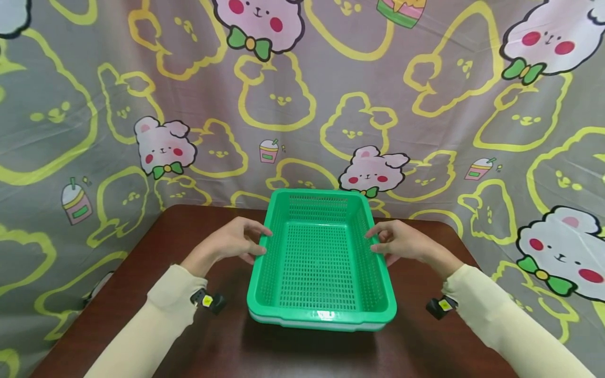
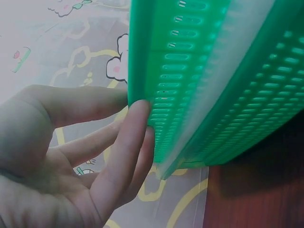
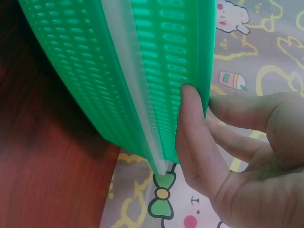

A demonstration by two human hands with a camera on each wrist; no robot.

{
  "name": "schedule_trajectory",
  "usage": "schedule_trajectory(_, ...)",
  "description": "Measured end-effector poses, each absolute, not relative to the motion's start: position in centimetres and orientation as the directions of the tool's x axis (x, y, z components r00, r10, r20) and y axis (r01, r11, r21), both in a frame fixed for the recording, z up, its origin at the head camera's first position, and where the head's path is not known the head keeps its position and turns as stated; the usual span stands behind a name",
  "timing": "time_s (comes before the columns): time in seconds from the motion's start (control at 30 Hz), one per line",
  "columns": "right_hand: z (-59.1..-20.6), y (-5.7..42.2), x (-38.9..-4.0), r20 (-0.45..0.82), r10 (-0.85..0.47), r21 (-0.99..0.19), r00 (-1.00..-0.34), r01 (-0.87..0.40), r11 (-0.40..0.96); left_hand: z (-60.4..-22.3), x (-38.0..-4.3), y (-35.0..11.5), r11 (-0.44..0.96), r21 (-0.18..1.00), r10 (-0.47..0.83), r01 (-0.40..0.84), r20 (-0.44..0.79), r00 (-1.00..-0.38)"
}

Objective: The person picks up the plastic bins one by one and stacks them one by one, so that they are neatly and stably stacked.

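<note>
A green plastic basket with slotted walls and floor is held over the table, nothing inside it. Under its rim a white band shows, with more slotted green plastic below that, like baskets nested together. My left hand pinches the rim at the left long side, thumb on the outer edge and fingertips beneath the lip. On the opposite side my right hand pinches the rim likewise; the right wrist view shows its fingertips under the lip.
The dark red-brown table carries a shadow below the basket's front. Behind it hangs a grey curtain printed with cartoon bunnies and yellow outlines. Both sleeves are cream, with a small black device at each wrist.
</note>
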State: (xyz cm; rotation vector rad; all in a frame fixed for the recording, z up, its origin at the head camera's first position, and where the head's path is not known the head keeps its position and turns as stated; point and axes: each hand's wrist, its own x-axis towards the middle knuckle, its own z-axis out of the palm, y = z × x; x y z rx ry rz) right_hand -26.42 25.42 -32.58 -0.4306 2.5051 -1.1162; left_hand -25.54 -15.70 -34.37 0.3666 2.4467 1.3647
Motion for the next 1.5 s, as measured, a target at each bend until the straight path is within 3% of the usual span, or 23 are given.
schedule_trajectory(1.5, -34.7, 24.9, -26.5, -0.199, -0.384, -0.731, -0.902, -0.125, 0.671, -35.5, -26.0, -15.5, 0.511, 0.856, 0.392, 0.076, -0.154, -0.907)
